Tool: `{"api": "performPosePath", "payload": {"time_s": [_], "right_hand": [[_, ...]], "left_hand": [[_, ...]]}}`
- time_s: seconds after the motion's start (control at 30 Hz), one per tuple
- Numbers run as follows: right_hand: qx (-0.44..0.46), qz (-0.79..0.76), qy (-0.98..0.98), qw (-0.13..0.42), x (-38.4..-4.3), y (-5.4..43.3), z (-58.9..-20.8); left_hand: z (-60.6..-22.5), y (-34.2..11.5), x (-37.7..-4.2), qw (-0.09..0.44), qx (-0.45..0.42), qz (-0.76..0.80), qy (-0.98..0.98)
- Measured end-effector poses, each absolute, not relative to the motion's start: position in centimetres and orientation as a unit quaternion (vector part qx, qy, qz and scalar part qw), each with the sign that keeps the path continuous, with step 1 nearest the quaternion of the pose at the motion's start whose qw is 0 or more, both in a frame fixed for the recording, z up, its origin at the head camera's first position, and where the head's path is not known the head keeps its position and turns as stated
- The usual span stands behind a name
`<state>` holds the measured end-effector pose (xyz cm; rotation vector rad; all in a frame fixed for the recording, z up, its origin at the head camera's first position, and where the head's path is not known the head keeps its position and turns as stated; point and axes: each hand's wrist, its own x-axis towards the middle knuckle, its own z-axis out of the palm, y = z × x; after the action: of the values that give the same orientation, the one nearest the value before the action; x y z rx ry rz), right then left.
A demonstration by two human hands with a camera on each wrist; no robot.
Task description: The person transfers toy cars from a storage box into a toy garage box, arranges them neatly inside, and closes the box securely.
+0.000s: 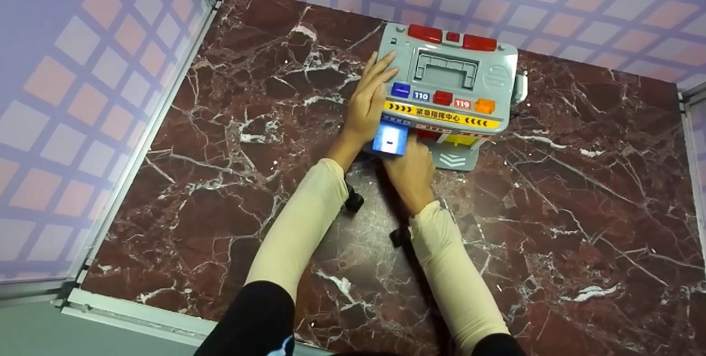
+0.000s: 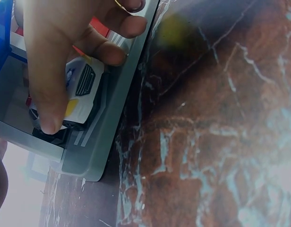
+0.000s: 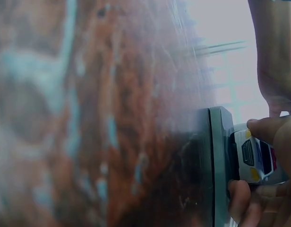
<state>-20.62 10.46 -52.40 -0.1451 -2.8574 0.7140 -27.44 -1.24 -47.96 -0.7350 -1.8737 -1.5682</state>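
A grey toy emergency station (image 1: 400,63) with red lights on top and 110 and 119 labels stands on the marbled table. My left hand (image 1: 368,102) rests against its left side, fingers extended up over the top edge. Under a raised blue door (image 1: 390,138) at the station's front, my right hand (image 1: 412,171) reaches into the bay. In both wrist views it pinches a white toy car (image 2: 84,92) between thumb and fingers. The car has yellow patches and a dark grille, and its nose points outward over the grey base (image 2: 84,165). Its rear is partly hidden by the hand.
A second bay with a yellow door (image 1: 461,139) and a grey ramp with white chevrons (image 1: 453,160) lie right of my right hand. A white handle (image 1: 520,88) sticks out on the station's right. Patterned panels (image 1: 94,96) border the table at left and back.
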Motion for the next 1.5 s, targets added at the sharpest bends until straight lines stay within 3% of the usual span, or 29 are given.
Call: {"api": "performPosePath", "payload": {"time_s": [0.33,1.5], "right_hand": [[-0.091,0.290,-0.950,0.066,-20.8,10.3,-52.3],[-0.079,0.348,-0.931,0.077,-21.3,11.7,-52.8]], "left_hand": [[-47.9,-1.4,-27.3,0.282,-0.266,-0.589,-0.709],[-47.7,-1.2,-27.3,0.286,-0.272,-0.591,-0.703]]}}
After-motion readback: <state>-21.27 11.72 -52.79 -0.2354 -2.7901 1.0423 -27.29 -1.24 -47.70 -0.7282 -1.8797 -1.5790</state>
